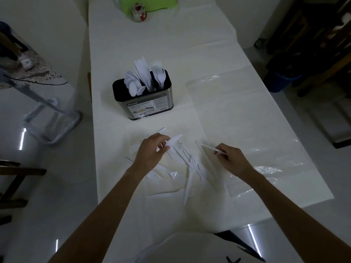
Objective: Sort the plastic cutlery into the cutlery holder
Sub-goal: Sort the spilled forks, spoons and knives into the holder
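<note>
Two bare forearms (106,205) reach in from the near edge of the bench (152,44), one on each side of a scatter of loose cutlery (188,169). The left hand (152,150) has its fingers curled around a white plastic knife (173,141), gripping it near the middle so the blade sticks out toward the right, above the bench top. The right hand (231,158) pinches a thin white handle (209,148) between thumb and fingertips. The handle points left toward the other hand, and its far end is too faint to tell which kind of piece it is.

Between and just below the hands, white forks and knives lie crossed over one another on the white surface, close to the near edge. Some are partly hidden under the left wrist.

Beyond the hands, toward the left edge, stands the cutlery holder (146,105), a metal box with a dark inside and a paper label on its front. Spoons (133,85) fill its left compartment, knives (142,71) stand in the middle one, and forks (159,74) in the right one.

A clear plastic sheet (247,120) lies flat over the right side of the bench. At the far end sit a small jar (138,13) and, behind it, a green box (148,2).

Off the left edge, a metal frame (51,120) stands on the floor, and a blue bin (281,81) sits off to the right.
</note>
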### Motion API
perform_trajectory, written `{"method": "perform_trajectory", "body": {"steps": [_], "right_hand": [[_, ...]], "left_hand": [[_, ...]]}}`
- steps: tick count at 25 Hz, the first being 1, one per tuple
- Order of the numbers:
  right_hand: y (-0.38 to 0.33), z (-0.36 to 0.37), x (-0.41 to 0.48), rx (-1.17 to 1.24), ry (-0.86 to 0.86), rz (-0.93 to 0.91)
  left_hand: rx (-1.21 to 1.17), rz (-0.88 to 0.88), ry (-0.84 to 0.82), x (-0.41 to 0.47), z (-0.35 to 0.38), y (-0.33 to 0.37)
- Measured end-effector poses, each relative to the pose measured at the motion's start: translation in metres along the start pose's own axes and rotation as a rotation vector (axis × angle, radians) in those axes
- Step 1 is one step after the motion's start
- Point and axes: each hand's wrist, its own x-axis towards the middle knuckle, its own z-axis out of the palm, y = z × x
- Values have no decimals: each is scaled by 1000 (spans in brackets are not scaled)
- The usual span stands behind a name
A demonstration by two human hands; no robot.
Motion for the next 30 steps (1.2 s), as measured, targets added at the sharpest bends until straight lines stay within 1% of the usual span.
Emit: {"method": "perform_trajectory", "body": {"steps": [1, 3, 5, 9, 11, 13, 15, 17, 22, 24, 30], "right_hand": [[5, -5, -2, -69, -59, -94], [9, -12, -1, -173, -180, -213], [6, -13, 0, -260, -244, -340], [-1, -6, 2, -630, -274, -780], [0, -7, 9, -786, -306, -960], [4, -10, 19, -854, -315, -1083], [6, -10, 29, -878, -278, -1208], [-1, -7, 36, -898, -249, -1266], [-10, -10, 47, -949, -302, -1356], [-12, -15, 51, -950, -347, -1359], [-33, -9, 63, -1112, -495, -1342]], "left_hand": [[-64, -33, 31, -1, -3, 3], [-136, -122, 57, -5, -6, 7], [-175, -212, 62, -12, -5, 5], [-217, -312, 52, -32, 3, -10], [-258, -355, 62, -41, 5, -15], [-265, -369, 81, -48, 7, -18], [-257, -370, 91, -53, 7, -20], [-255, -366, 98, -55, 8, -20], [-270, -371, 145, -63, 7, -17], [-300, -395, 153, -63, 7, -14], [-362, -435, 157, -57, 10, -7]]}}
